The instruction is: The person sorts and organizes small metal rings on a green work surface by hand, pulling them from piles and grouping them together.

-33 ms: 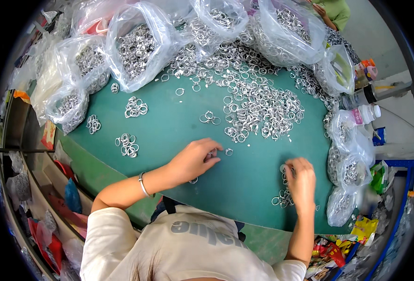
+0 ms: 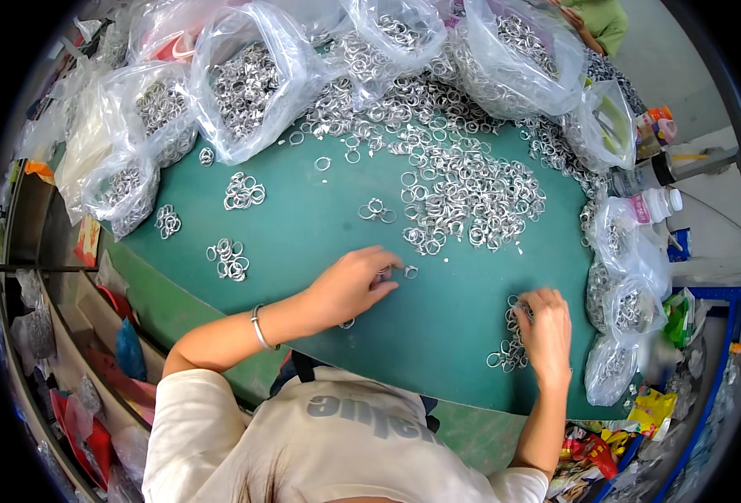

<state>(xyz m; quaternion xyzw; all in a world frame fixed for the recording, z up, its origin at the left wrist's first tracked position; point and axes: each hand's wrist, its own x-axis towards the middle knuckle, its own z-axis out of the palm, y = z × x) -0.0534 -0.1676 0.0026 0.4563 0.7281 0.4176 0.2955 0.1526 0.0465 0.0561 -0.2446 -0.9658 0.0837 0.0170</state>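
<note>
My left hand [image 2: 349, 285] is over the green tabletop with its fingers curled and the thumb pressed in, holding a silver ring [image 2: 384, 274] at the fingertips. Just beyond those fingertips lies a single ring [image 2: 411, 272]; another is partly covered under the wrist. On the right, my right hand [image 2: 546, 327] hovers at the edge of a small pile of rings [image 2: 509, 350], fingers bent and drawn together. Whatever may be in that pinch is hidden. Farther off spreads a large heap of loose silver rings [image 2: 471, 197], with a little cluster [image 2: 375, 211] to its left.
Several small ring groups lie at the left, one of them a near cluster [image 2: 228, 260]. Clear plastic bags of rings [image 2: 245, 92] line the far edge, and smaller bags [image 2: 612, 369] the right edge. A bottle [image 2: 655, 204] stands there. Another person [image 2: 601, 25] is at the far right.
My right hand has shifted slightly to the right and down, uncovering more of the small pile beside it. The left hand has barely moved.
</note>
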